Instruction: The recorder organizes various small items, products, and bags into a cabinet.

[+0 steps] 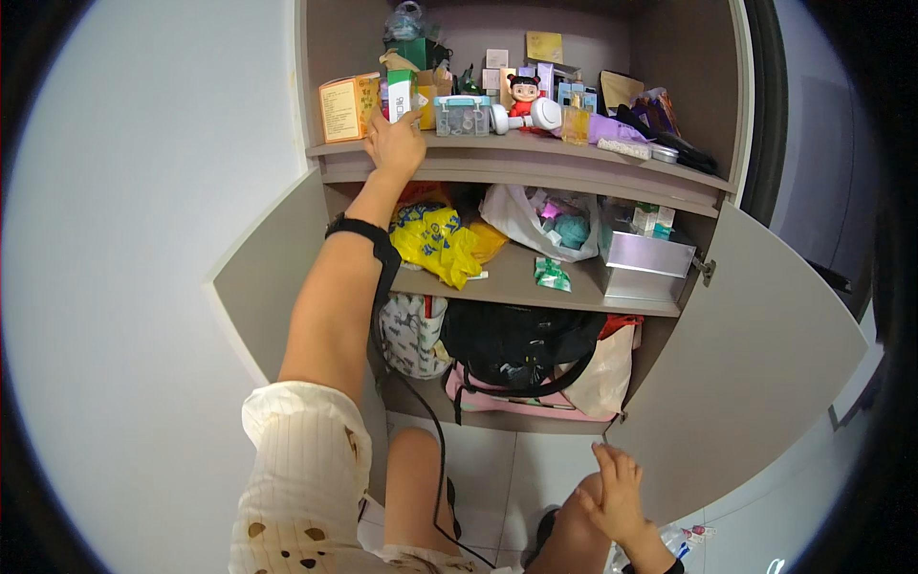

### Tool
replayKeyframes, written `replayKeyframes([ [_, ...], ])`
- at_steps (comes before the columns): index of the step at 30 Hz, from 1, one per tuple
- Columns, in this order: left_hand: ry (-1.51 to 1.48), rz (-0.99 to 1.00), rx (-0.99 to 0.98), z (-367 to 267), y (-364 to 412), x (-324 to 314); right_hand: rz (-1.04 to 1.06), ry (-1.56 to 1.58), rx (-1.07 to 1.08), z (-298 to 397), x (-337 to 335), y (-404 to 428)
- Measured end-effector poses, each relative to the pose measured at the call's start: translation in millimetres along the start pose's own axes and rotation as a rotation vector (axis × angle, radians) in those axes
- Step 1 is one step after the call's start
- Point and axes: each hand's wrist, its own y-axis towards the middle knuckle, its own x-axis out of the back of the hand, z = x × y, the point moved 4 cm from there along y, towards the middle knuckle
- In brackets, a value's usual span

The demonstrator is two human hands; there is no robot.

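My left hand [396,146] reaches up to the top shelf, its fingers and thumb around the lower part of a green-and-white box [402,93]. Left of that box stands an orange-and-cream carton [348,109], close to my fingers. On the other side is a clear plastic case with a light-blue rim [462,118], holding small items. My right hand [618,495] is low by my right knee, with nothing in it and its fingers slightly spread. Part of the grip on the box is hidden behind the back of my left hand.
Both cabinet doors, left [276,265] and right [739,359], stand open. A red-dressed figurine [524,97], white headphones [546,113] and a perfume bottle [575,125] line the top shelf [531,147]. Below are a yellow plastic bag [437,244], silver box [649,269] and black bag [523,341].
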Motion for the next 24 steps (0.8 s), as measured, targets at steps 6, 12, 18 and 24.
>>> replayKeyframes([
  [6,-0.055,0.28,0.126,41,47,-46,0.18,-0.11,-0.112,-18,-43,-15],
  [12,-0.104,0.162,0.125,29,31,-34,0.258,-0.143,-0.191,-42,-62,-28],
  [18,-0.483,-0.475,0.042,35,-22,9,0.2,-0.15,-0.163,-31,-41,-27],
  [24,-1.304,0.041,0.407,-16,-172,49,-0.021,-0.036,-0.078,-32,-35,-34],
])
